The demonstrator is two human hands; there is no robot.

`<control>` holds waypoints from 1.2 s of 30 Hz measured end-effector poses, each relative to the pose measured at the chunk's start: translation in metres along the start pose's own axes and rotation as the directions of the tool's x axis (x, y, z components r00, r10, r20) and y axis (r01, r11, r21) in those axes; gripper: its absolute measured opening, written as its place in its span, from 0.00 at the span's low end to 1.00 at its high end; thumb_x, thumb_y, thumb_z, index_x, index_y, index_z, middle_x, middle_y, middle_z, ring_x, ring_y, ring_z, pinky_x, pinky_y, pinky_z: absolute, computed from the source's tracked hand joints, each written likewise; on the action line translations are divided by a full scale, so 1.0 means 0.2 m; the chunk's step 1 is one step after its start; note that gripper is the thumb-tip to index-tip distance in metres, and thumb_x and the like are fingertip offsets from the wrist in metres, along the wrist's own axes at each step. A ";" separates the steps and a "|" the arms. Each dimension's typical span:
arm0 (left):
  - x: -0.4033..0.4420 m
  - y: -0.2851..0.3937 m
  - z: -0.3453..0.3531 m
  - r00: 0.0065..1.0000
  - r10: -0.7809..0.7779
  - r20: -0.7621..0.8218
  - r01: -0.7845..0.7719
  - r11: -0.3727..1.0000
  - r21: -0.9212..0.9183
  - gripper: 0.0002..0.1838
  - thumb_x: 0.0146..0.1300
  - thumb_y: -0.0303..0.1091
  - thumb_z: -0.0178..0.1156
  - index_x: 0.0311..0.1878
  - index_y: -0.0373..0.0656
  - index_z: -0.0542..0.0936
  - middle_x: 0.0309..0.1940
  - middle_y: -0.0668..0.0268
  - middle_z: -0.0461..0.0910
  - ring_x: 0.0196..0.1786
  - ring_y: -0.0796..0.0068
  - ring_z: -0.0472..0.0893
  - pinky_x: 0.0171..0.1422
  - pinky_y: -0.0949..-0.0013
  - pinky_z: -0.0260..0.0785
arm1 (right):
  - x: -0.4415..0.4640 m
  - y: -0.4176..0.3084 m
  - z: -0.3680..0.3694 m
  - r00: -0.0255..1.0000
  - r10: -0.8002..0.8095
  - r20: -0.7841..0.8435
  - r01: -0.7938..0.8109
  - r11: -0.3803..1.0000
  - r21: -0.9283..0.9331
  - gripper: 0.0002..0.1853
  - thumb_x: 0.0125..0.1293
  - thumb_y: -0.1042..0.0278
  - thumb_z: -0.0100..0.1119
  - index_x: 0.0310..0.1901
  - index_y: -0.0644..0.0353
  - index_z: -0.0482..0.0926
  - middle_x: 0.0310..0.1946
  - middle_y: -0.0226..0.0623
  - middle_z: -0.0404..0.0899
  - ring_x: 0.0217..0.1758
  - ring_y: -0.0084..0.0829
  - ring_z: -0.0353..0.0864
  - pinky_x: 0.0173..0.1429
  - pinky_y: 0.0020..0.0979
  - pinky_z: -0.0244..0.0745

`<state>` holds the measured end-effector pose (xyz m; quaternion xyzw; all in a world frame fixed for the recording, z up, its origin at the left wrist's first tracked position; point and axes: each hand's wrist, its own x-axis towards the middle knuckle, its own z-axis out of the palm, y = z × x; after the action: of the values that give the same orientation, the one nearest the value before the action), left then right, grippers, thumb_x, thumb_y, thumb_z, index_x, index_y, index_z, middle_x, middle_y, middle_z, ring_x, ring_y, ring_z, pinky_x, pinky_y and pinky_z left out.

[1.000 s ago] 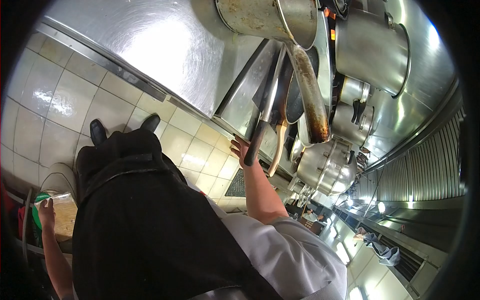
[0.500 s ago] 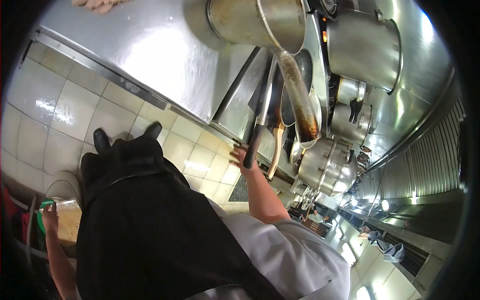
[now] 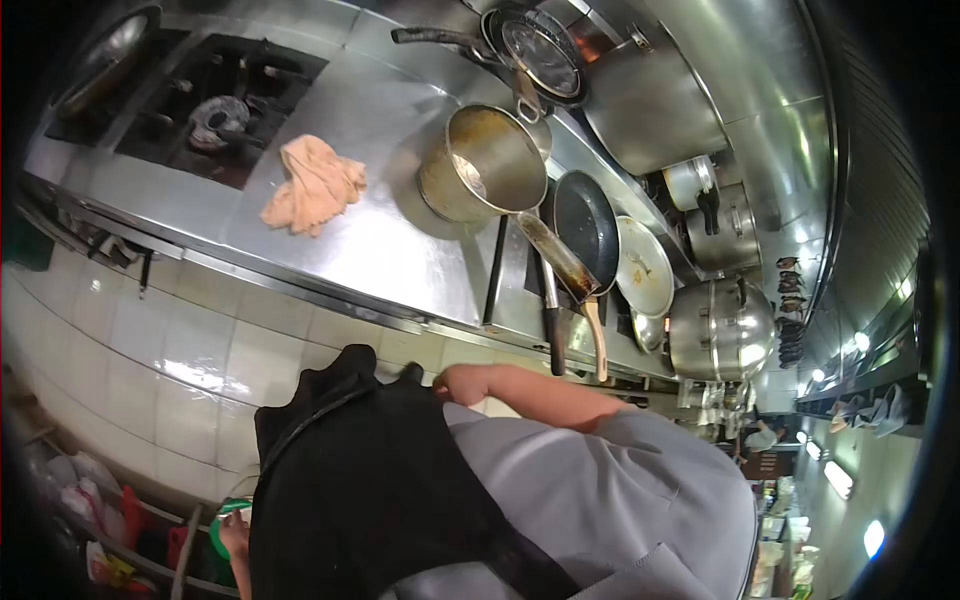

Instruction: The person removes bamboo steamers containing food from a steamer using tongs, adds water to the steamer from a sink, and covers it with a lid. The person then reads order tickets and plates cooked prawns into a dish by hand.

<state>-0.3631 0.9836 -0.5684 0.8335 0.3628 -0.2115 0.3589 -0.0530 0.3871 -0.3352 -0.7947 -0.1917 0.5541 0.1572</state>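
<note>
The view has swung since the earlier frame: the cloth (image 3: 315, 187), previously at the frame edge, and the burner (image 3: 215, 120) now show on the left, and the pot (image 3: 485, 150) appears whole. The right hand (image 3: 465, 383) has moved from beside the black handle (image 3: 557, 340) to the front of the apron (image 3: 350, 490). The left hand (image 3: 233, 535) now sits lower in the frame, and more of the pack (image 3: 216, 537) is hidden.

Left grip: fingers closed over the green edge of the pack, which is at the person's left side, partly behind the apron. Right grip: fingers bent and partly hidden; how far they are open, and whether they hold anything, cannot be told.

Judged effect: the pack appears to be supported by the left hand alone, while the right hand is now apart from the cookware. The pot and cloth rest on the tabletop (image 3: 395, 270), untouched by either hand; the pot's handle extends over the frying pan (image 3: 585, 225).
</note>
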 end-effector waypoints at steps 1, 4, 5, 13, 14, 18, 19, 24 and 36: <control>0.03 -0.13 0.00 0.995 0.097 -0.033 -0.091 0.985 0.147 0.23 0.68 0.51 0.59 0.36 0.35 0.80 0.27 0.59 0.81 0.30 0.62 0.79 0.37 0.55 0.71 | 0.04 -0.12 -0.12 0.999 0.020 0.029 -0.022 0.997 0.076 0.12 0.59 0.67 0.58 0.43 0.61 0.81 0.38 0.47 0.84 0.42 0.49 0.82 0.47 0.42 0.74; -0.01 -0.26 -0.08 0.982 0.190 -0.009 -0.182 0.952 0.248 0.22 0.68 0.51 0.57 0.40 0.38 0.81 0.25 0.53 0.77 0.34 0.52 0.79 0.41 0.53 0.69 | 0.18 -0.50 -0.44 0.947 -0.297 -0.123 0.272 0.944 -0.186 0.10 0.62 0.66 0.56 0.41 0.59 0.82 0.38 0.47 0.84 0.42 0.44 0.83 0.47 0.41 0.76; -0.19 0.08 -0.26 0.991 -0.099 -0.095 0.103 0.994 0.043 0.21 0.65 0.49 0.58 0.41 0.36 0.81 0.27 0.53 0.79 0.34 0.52 0.79 0.41 0.53 0.69 | 0.20 -0.70 -0.53 0.954 -0.204 -0.219 0.186 0.977 -0.101 0.12 0.61 0.62 0.56 0.39 0.61 0.82 0.35 0.49 0.83 0.41 0.49 0.82 0.45 0.45 0.75; 0.15 0.56 -0.69 0.935 -0.259 -0.242 0.157 0.914 -0.373 0.31 0.62 0.51 0.62 0.58 0.34 0.77 0.37 0.48 0.85 0.38 0.59 0.86 0.46 0.62 0.76 | 0.44 -1.95 -0.99 0.755 -0.652 -0.068 0.610 0.736 -0.293 0.17 0.69 0.56 0.57 0.32 0.63 0.77 0.24 0.46 0.76 0.30 0.45 0.76 0.37 0.41 0.70; 0.18 0.68 -0.76 0.941 -0.230 -0.247 0.134 0.926 -0.353 0.31 0.62 0.52 0.62 0.59 0.35 0.76 0.37 0.49 0.85 0.39 0.57 0.86 0.48 0.61 0.76 | 0.48 -2.05 -1.03 0.749 -0.662 -0.028 0.617 0.712 -0.335 0.18 0.69 0.56 0.58 0.30 0.64 0.76 0.23 0.45 0.75 0.29 0.45 0.74 0.36 0.41 0.69; 0.25 1.00 -0.96 0.957 -0.191 -0.219 0.146 0.967 -0.208 0.32 0.62 0.54 0.61 0.61 0.38 0.75 0.40 0.50 0.85 0.47 0.51 0.84 0.56 0.59 0.75 | 0.66 -2.33 -1.20 0.619 -0.786 0.004 0.747 0.587 -0.312 0.18 0.68 0.58 0.61 0.27 0.63 0.74 0.21 0.42 0.72 0.25 0.40 0.70 0.32 0.38 0.67; 0.25 1.01 -1.00 0.961 -0.214 -0.176 0.175 0.961 -0.213 0.32 0.63 0.55 0.60 0.62 0.39 0.75 0.43 0.49 0.85 0.50 0.50 0.83 0.59 0.58 0.73 | 0.70 -2.40 -1.26 0.622 -0.782 0.044 0.756 0.585 -0.295 0.17 0.68 0.59 0.62 0.27 0.63 0.74 0.21 0.40 0.71 0.24 0.36 0.70 0.31 0.36 0.67; 0.17 0.84 -1.13 0.892 -0.437 -0.121 0.412 0.892 -0.186 0.35 0.62 0.57 0.57 0.62 0.37 0.76 0.56 0.47 0.79 0.60 0.50 0.77 0.66 0.57 0.68 | 1.08 -2.80 -1.46 0.689 -0.704 0.174 0.725 0.668 -0.168 0.13 0.67 0.65 0.63 0.28 0.63 0.76 0.20 0.26 0.73 0.25 0.17 0.68 0.30 0.26 0.67; 0.33 0.19 -1.27 0.709 -0.705 -0.013 0.635 0.646 -0.423 0.33 0.64 0.56 0.54 0.59 0.35 0.78 0.57 0.46 0.78 0.60 0.49 0.77 0.66 0.57 0.68 | 2.18 -4.25 -1.18 0.636 -0.598 0.487 0.768 0.429 -0.476 0.12 0.67 0.61 0.58 0.36 0.62 0.82 0.25 0.32 0.81 0.27 0.25 0.78 0.34 0.30 0.75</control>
<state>-0.2671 1.1869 -0.4259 0.5657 0.7106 -0.1784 0.3784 0.1945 1.3334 -0.2206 -0.5722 -0.6953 0.4307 0.0603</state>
